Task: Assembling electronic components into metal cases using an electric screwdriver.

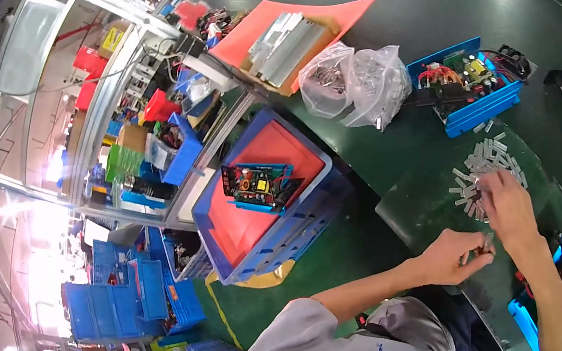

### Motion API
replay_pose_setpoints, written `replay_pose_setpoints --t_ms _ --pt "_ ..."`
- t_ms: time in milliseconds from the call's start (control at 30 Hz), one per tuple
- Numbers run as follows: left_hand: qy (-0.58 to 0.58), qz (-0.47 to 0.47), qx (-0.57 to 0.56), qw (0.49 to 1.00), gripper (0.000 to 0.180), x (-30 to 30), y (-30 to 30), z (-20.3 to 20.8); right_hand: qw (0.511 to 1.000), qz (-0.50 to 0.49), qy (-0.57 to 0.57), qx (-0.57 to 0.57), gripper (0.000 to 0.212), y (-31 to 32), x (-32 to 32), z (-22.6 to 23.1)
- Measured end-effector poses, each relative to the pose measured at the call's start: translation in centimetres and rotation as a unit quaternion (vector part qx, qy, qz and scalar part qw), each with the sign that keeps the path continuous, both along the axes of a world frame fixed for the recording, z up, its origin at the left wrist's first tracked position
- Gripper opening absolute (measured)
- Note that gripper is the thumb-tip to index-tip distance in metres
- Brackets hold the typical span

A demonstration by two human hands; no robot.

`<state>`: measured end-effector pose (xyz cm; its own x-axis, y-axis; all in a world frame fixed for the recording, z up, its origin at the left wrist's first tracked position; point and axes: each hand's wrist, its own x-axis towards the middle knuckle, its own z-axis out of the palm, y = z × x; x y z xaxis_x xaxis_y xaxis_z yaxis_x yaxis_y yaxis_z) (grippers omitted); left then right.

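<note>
Mid-job: left hand (453, 256) pinching small metal piece (487, 241), right hand (508, 202) fingers curled over scattered clips (480, 170); most clips untouched on mat (419, 209).

Two clear plastic bags (354, 83) of small metal parts; one blue tray (470, 83) holding a circuit board on the bench (416, 7); one large blue crate (265, 192); two hands (455, 256), (508, 202); metal clips (486, 169) too many to count.
</note>
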<state>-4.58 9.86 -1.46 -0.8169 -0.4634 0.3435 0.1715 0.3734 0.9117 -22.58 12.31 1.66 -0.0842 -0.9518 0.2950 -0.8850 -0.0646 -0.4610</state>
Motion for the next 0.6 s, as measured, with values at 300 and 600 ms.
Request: replay_pose_setpoints --t_ms 300,600 --pt "0.092 -0.053 0.038 0.994 0.011 -0.8 -1.6 -0.6 0.984 -0.057 -0.165 -0.022 0.011 8.3 1.1 6.5" --pt "-0.086 -0.123 0.359 0.921 0.019 -4.1 4.3 5.4 0.832 -0.384 -0.399 -0.044 0.010 22.0 5.5 5.7"
